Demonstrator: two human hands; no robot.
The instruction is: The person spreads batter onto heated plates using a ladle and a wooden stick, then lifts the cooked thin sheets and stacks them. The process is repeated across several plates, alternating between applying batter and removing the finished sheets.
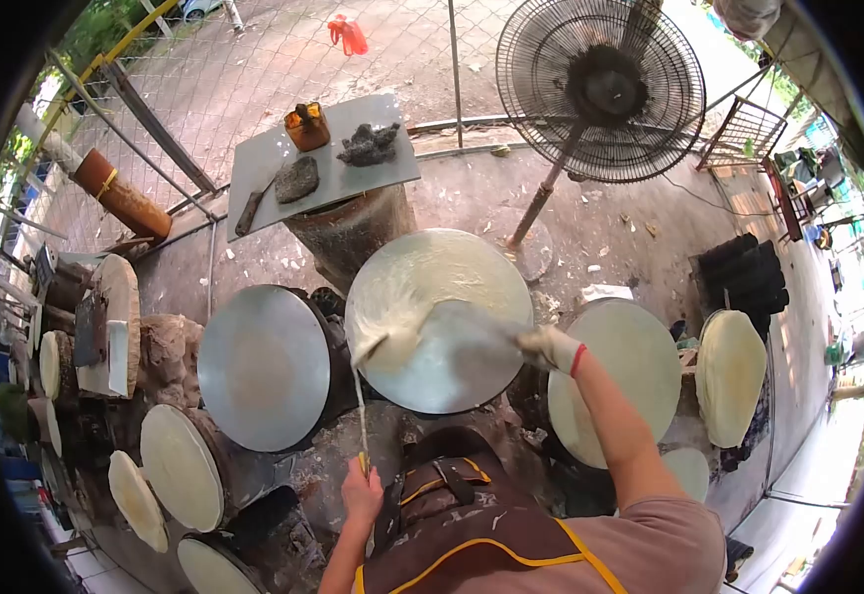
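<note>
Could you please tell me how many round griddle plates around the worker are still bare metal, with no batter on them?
1: the bare metal griddle, left of the half-coated centre griddle. Others at the edges may be hidden.

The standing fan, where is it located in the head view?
The standing fan is at the upper right of the head view, behind the round griddle being coated, right of the grey board with the orange container.

Round pans crowding the middle griddle
</note>
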